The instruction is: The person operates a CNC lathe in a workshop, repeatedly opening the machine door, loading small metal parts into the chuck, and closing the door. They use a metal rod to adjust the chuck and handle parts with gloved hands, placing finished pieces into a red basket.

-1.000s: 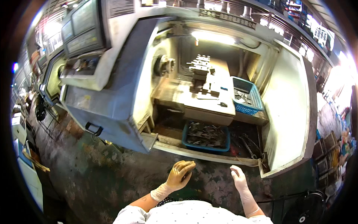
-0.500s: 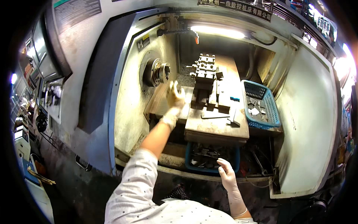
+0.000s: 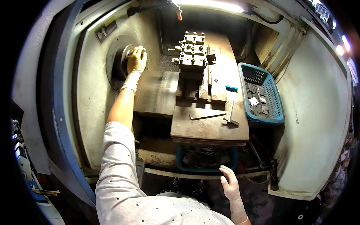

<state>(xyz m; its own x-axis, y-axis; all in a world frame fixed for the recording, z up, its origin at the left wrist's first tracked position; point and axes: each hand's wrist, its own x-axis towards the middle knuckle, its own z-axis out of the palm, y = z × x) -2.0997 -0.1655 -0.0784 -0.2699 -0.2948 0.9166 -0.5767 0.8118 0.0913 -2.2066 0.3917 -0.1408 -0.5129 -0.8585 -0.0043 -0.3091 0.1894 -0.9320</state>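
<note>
My left hand (image 3: 136,60), in a stained whitish glove, reaches into the lathe. Its fingers are curled round the front of the chuck (image 3: 125,56), which the hand partly hides; whether a small part is in the fingers cannot be seen. My right hand (image 3: 230,184), also gloved, hovers in front of the machine's lower edge with fingers apart and nothing in it. Nearest to it is a lower blue basket (image 3: 180,162) holding dark metal pieces, under the slide table (image 3: 191,129).
Tool holders with bolts (image 3: 193,48) stand on the slide. An L-shaped hex key (image 3: 208,116), a T-shaped tool (image 3: 231,117) and small blue pieces (image 3: 231,88) lie on the table. A blue basket (image 3: 278,101) of metal parts sits at right, beside the pale door (image 3: 313,112).
My left hand has moved from in front of the chuck onto it, its fingers now curled. The view has shifted closer to the machine. My right hand looks much the same.
</note>
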